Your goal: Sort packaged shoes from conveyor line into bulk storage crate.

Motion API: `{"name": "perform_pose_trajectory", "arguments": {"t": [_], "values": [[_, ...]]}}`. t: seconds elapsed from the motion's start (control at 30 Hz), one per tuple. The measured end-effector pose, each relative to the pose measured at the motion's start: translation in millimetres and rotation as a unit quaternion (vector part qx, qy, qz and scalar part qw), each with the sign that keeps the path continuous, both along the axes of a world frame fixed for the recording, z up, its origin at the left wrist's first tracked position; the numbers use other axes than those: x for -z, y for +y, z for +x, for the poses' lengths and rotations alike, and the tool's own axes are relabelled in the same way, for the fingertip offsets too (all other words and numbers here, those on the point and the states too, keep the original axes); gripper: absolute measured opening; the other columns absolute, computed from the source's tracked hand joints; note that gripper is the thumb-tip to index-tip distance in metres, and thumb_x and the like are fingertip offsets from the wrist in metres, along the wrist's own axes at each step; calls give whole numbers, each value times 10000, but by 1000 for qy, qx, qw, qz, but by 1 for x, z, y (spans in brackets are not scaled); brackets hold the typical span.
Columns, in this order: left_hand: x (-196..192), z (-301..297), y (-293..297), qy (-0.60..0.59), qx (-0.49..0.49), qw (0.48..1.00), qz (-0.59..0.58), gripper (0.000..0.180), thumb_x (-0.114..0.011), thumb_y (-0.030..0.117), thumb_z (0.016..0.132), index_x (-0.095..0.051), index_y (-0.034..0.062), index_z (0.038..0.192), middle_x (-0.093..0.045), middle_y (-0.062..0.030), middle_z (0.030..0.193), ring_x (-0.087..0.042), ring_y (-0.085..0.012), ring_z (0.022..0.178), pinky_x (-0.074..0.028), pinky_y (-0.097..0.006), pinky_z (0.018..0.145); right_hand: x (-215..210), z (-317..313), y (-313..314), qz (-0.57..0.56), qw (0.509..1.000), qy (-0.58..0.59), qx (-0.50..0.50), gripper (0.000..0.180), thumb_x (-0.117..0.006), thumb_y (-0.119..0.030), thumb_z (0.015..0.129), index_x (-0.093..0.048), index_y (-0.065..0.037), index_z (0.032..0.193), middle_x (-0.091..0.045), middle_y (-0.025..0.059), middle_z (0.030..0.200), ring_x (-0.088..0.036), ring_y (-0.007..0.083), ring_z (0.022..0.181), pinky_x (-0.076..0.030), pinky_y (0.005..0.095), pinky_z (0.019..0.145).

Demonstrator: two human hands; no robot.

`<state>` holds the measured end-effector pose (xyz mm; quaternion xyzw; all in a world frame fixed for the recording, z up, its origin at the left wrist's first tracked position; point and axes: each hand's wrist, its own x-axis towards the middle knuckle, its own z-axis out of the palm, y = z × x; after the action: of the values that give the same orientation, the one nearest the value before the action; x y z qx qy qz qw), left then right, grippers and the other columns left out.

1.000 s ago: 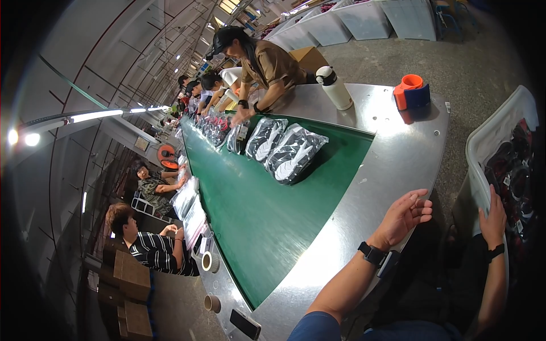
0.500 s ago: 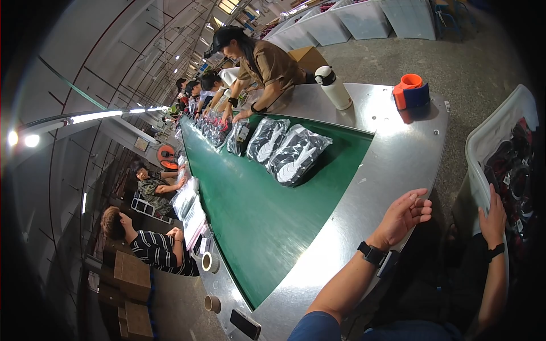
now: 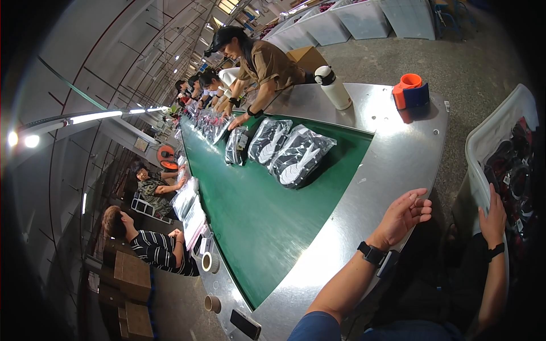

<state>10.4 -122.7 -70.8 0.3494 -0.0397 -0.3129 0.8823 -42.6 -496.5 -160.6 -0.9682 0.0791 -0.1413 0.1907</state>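
Note:
My left hand hangs above the near edge of the metal table, palm turned sideways and fingers loosely bent, with nothing in it. A dark watch is on that wrist. On the right, my right hand grips the rim of a white plastic bin, its thumb outside and fingers over the edge. Inside the bin lie many dark and red bagged items, too jumbled to name. Farther off, a clear bag with a black-and-white patterned item lies on the green conveyor belt, beside similar bags.
A white bottle and an orange-and-blue tape dispenser stand on the metal rim. Tape rolls and a phone lie at the left. A co-worker in brown leans over the belt; others line both sides.
The bagged items on the belt have shifted slightly right and nearer. The co-worker in brown has moved their hands along the bags. My own hands stay where they were.

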Motion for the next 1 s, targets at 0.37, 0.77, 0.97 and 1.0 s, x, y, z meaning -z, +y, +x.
{"name": "perform_pose_trajectory", "arguments": {"t": [0.37, 0.77, 0.97, 1.0], "values": [[-1, -1, 1, -4, 1, 1000, 2, 464, -525, 317, 1112, -493, 30, 1476, -671, -121, 1219, -676, -211, 1109, -567, -388, 1024, 2, 0, 0, 0, 1000, 11, 5, 877, -709, -85, 885, -288, -150, 1652, -513, 243, 1478, -516, 458, 1331, -418, 514, 1116], [-2, 0, 0, 2, 1, 1000, 19, 488, -537, 344, 1097, -489, 46, 1480, -663, -112, 1214, -654, -207, 1120, -549, -384, 1030, -7, -2, 1, 14, 1000, -7, -12, 882, -725, -76, 865, -303, -117, 1639, -535, 230, 1441, -540, 454, 1294, -445, 502, 1086], [-25, 4, 27, 6, -82, 990, 116, 466, -543, 342, 1072, -551, 32, 1420, -669, -111, 1186, -658, -263, 1115, -534, -446, 1004, -7, 2, 4, 8, 1000, 5, -9, 905, -746, -90, 836, -311, -112, 1629, -545, 246, 1414, -545, 456, 1282, -450, 518, 1078], [-21, 10, 37, -4, -113, 985, 129, 441, -526, 311, 1083, -550, 27, 1420, -678, -115, 1159, -664, -271, 1112, -537, -456, 1004, -8, 1, 3, 7, 1000, 6, -3, 905, -746, -90, 836, -311, -112, 1629, -545, 246, 1414, -545, 456, 1282, -450, 518, 1078]]}}
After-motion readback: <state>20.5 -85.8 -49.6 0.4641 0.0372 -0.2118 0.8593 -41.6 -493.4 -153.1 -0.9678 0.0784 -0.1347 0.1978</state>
